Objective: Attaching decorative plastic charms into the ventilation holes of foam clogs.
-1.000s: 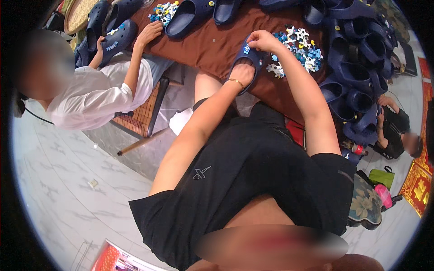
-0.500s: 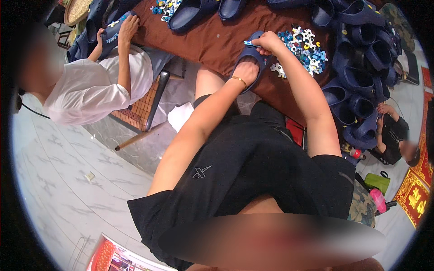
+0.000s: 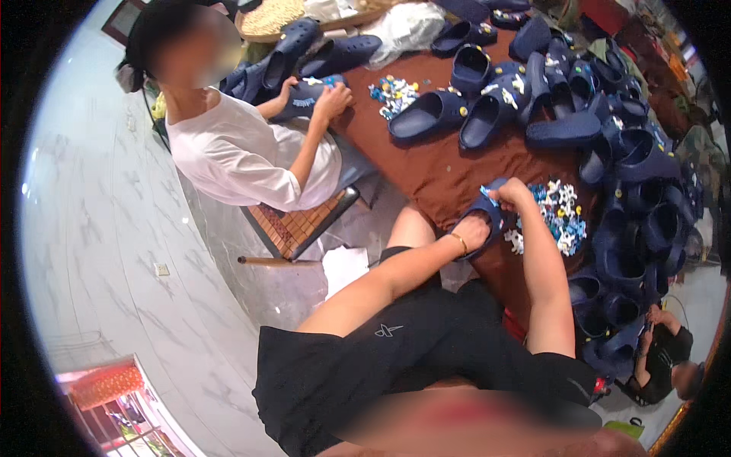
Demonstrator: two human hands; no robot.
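both bare arms reach forward, the left running slantwise to the right with a gold bracelet at the wrist, the right more upright and bent over at the wrist. the left hand (image 3: 477, 231) is pushed into the opening of one navy foam clog (image 3: 483, 206), its fingers hidden inside, so how tightly that grip closes cannot be told. the right hand (image 3: 515, 193) is bent down over the clog's far end, thumb and fingers pinched on one small blue charm (image 3: 489, 193) there. the clog is at the near edge of the brown-covered table (image 3: 430, 171). there are two piles of charms: one (image 3: 562, 217) just right of the clog, another (image 3: 394, 96) beyond it to the left. to its right lie many more navy clogs (image 3: 636, 232), too overlapped to count. well left of it, one co-worker in a white top (image 3: 236, 156) has both hands on another navy clog (image 3: 298, 107).
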